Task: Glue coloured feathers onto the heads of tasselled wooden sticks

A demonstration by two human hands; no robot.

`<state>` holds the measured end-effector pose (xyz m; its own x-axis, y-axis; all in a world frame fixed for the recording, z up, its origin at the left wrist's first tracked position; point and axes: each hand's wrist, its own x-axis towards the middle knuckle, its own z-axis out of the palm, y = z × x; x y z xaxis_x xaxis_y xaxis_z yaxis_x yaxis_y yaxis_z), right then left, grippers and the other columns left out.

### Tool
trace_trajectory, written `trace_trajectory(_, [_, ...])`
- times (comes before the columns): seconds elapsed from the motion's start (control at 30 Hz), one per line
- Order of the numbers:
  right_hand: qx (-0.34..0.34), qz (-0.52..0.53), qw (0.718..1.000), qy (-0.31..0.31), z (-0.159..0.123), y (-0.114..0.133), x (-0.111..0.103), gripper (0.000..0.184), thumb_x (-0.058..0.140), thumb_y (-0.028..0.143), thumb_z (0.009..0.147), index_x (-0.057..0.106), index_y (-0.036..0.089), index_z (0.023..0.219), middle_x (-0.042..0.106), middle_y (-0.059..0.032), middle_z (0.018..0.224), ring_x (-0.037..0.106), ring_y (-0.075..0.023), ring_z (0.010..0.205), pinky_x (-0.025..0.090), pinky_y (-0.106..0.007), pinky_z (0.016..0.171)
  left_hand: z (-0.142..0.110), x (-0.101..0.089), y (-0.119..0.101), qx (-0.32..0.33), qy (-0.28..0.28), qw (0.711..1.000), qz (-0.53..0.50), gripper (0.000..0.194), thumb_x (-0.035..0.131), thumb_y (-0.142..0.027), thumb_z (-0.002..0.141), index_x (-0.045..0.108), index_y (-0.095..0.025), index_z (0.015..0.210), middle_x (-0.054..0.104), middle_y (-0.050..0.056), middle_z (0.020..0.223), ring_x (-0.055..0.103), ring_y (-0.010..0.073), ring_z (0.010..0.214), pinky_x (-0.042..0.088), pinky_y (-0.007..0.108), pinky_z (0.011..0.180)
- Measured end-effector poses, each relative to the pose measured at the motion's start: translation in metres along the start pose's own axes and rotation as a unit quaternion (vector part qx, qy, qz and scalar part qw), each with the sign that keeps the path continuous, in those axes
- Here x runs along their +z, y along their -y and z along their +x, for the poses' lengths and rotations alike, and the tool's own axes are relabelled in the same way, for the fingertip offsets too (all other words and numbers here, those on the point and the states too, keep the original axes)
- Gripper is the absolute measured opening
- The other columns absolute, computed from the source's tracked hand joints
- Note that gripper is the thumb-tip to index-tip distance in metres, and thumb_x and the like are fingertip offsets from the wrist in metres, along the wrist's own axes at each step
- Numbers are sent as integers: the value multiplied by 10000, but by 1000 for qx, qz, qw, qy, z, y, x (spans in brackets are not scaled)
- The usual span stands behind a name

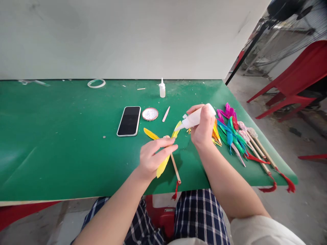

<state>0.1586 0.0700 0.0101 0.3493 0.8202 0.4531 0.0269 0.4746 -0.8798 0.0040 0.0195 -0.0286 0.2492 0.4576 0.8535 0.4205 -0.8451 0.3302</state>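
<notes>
My left hand (157,154) is closed in a pinch on a yellow feather (162,166), which sticks out above and below the fingers. Wrapped in my right hand (203,132) is a white glue bottle (195,117), tilted so that its nozzle points down-left at the feather's upper part. Whether the tip touches the feather, I cannot tell. Beneath my left hand lies a wooden stick (175,166) with a red tassel (176,190) hanging over the table edge; its top end is partly hidden. Another yellow feather (150,133) shows just beyond my left fingers.
On the green table (63,143) are a phone (129,121), a round white lid (150,114), a small pink tool (166,114), a small dropper bottle (162,89) and a tape roll (96,83). Coloured feathers (230,132) and several tasselled sticks (258,146) lie at right.
</notes>
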Motion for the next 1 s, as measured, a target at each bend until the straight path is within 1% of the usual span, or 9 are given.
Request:
trace_trajectory(0.17, [-7,-15,999,28,-1,1,1,459,350,573,822,567,211,643,523,12,592,478,-86,486,363,-236,431,0,0,0,-1,0,1000,-2,281,619,-64,732,656,-217,965,651,28,958,648,169,865,566,299,785])
trace_trajectory(0.33, [-10,-46,999,-1,1,2,-2,444,362,571,818,569,213,657,536,1,622,515,-100,538,390,-241,463,0,0,0,-13,-5,1000,-9,302,610,-64,742,651,-245,980,642,16,973,645,163,873,564,299,791])
trace_trajectory(0.4, [-15,-48,999,-3,1,3,-2,448,345,563,829,565,213,656,536,-3,630,524,-104,553,395,-244,470,-1,0,0,-23,-9,999,-21,322,616,-50,731,652,-245,985,639,20,976,644,167,877,563,300,794])
trace_trajectory(0.53, [-24,-59,998,26,-1,2,-1,467,312,568,838,557,211,664,524,-3,628,510,-98,532,390,-242,456,1,0,-3,-51,-19,997,-47,362,631,-21,706,656,-254,982,638,15,982,644,163,874,560,302,805])
trace_trajectory(0.6, [-19,-70,997,28,-1,0,-1,471,303,573,837,568,213,690,523,-6,639,515,-102,540,390,-242,452,2,0,-4,-70,-24,995,-61,368,638,-3,691,665,-253,960,640,7,970,645,157,863,559,299,806])
trace_trajectory(0.67, [-8,-70,997,14,-1,-2,-2,465,306,575,834,591,218,746,522,-9,654,522,-109,550,384,-242,443,4,0,-6,-86,-32,993,-77,366,640,12,682,673,-249,935,640,3,953,646,153,853,559,299,807])
trace_trajectory(0.77, [16,-54,998,-1,0,-3,-2,466,311,583,828,611,226,820,511,-9,644,516,-110,534,371,-240,424,6,1,-8,-93,-45,990,-91,354,643,19,676,679,-244,910,640,1,931,648,148,837,561,301,803])
trace_trajectory(0.87, [28,-29,999,5,0,-1,-2,463,321,584,825,604,222,767,498,-2,619,489,-98,499,366,-238,416,7,1,-8,-88,-48,991,-84,333,650,18,671,682,-230,891,642,5,918,649,143,826,564,288,786])
trace_trajectory(1.0, [23,-22,999,28,-2,3,0,465,342,600,810,572,215,682,508,4,616,481,-93,497,372,-239,428,6,1,-7,-84,-35,993,-74,323,647,10,678,681,-229,893,646,6,929,650,141,829,562,281,789])
